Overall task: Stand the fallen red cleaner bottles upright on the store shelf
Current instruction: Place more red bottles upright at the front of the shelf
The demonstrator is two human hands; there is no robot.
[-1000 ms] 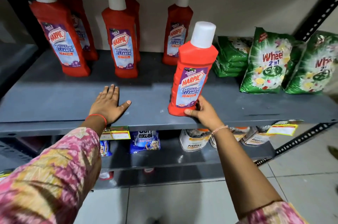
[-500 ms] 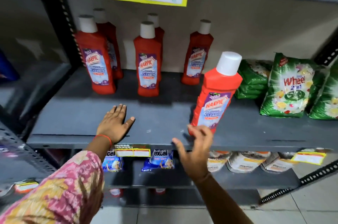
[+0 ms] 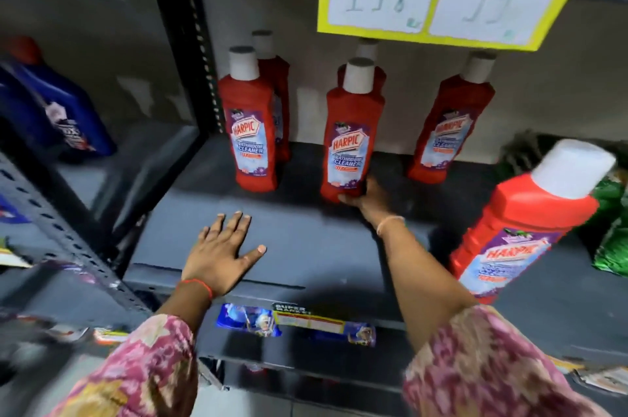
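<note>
Left hand flat on the grey shelf, fingers spread, holding nothing. Near right, one red Harpic bottle, tilted in view. Farther back, right hand wrapped around the base of the middle Harpic bottle, upright among others.

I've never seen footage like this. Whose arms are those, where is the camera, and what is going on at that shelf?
No machine here: a person wears a camera on the head, looking down at their own arms. The left hand rests flat on the grey metal shelf. The right hand reaches to the base of a middle red Harpic cleaner bottle with a white cap; a full grip is not clear. More red bottles stand around it. The nearest red bottle, front right, looks tilted and is touched by neither hand.
</note>
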